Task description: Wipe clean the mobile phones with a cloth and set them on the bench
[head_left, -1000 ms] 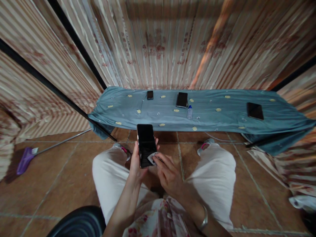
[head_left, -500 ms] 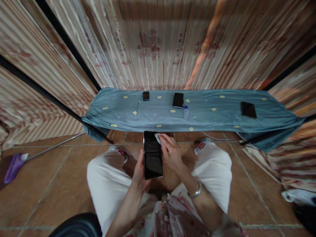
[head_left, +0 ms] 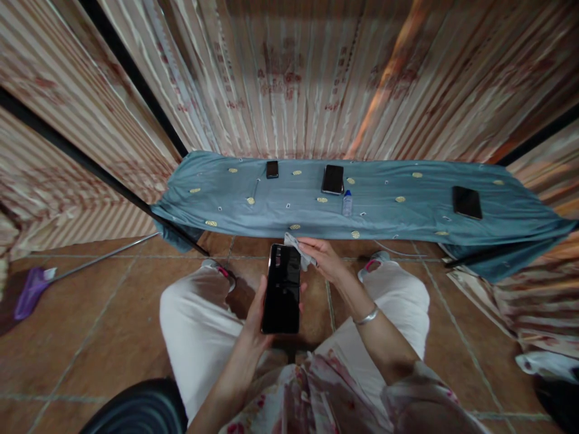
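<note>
My left hand (head_left: pixel 259 313) grips a black phone (head_left: pixel 282 288) by its lower edge, screen dark and facing up, over my lap. My right hand (head_left: pixel 326 258) pinches a small white cloth (head_left: pixel 297 247) just off the phone's top right corner, close to the front edge of the blue-covered table (head_left: pixel 253 211). A silver bangle sits on my right wrist.
On the blue cloth lie a small black phone (head_left: pixel 272 169), a larger phone (head_left: pixel 333 179), a third phone (head_left: pixel 467 202) at the right, and a small clear bottle (head_left: pixel 347 203). A purple broom (head_left: pixel 34 291) lies on the tiled floor at left. Striped curtains hang behind.
My right hand has moved with the cloth from the phone's lower screen up past its top edge toward the table. The phone has shifted slightly right in my left hand.
</note>
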A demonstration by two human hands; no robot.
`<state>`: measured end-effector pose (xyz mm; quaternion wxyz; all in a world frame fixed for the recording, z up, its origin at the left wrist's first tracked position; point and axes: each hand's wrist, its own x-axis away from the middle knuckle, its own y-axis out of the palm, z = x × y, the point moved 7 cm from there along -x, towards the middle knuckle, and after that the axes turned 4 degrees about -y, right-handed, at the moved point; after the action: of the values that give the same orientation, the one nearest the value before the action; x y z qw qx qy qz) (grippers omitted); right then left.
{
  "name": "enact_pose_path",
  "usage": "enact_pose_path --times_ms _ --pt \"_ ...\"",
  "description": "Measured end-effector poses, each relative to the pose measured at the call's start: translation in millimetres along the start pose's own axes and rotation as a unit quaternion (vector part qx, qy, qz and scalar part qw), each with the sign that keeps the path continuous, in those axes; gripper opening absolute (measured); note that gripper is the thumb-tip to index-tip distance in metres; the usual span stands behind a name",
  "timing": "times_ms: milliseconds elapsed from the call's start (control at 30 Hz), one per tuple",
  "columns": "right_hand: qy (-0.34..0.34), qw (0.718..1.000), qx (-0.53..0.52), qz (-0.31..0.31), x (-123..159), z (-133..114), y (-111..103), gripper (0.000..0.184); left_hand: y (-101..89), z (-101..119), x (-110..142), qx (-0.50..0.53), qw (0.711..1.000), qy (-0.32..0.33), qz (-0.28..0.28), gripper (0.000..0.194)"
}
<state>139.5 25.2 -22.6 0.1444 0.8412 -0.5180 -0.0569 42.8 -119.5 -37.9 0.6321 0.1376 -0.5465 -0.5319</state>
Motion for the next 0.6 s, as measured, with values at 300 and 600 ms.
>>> enact_pose_path --times_ms 300,600 --pt "-0.142 0.976 0.157 0.057 16 -36 1 0.022 -6.4 0 47 0.008 0.997 0.08 -0.006 0.058" --pt "-0.349 0.855 0.384 -0.005 79 -72 48 0.03 -16.5 8 9 0.058 0.992 0.106 0.047 0.054"
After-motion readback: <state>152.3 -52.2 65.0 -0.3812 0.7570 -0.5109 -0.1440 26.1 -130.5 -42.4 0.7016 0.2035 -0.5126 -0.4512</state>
